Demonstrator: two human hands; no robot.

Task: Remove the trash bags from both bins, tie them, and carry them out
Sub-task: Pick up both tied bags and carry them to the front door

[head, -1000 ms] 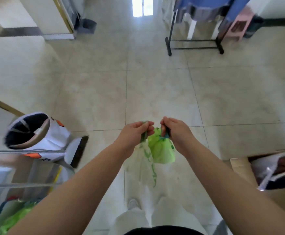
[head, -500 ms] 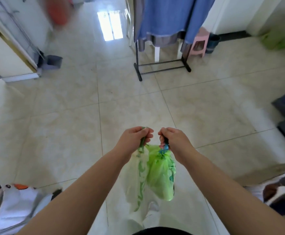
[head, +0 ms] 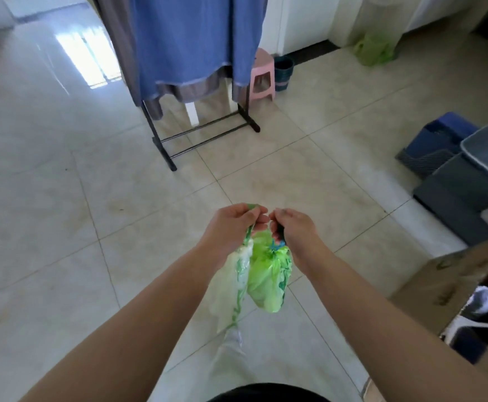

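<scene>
Left hand (head: 234, 224) curls round the neck of the pale bag (head: 228, 288); right hand (head: 296, 232) pinches the knotted top of the green bag (head: 268, 280). Both bags hang touching, well short of the clothes rack (head: 205, 134). Carrying out looks underway; the next move calls for firm grips while walking past the rack.

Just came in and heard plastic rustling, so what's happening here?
A person stands on the tiled floor, arms stretched forward. The left hand grips the neck of a pale bag, and the right hand pinches the top of a bright green bag; the two hang side by side. Ahead is a clothes rack draped with blue cloth. A third green bag sits by the far wall.
</scene>
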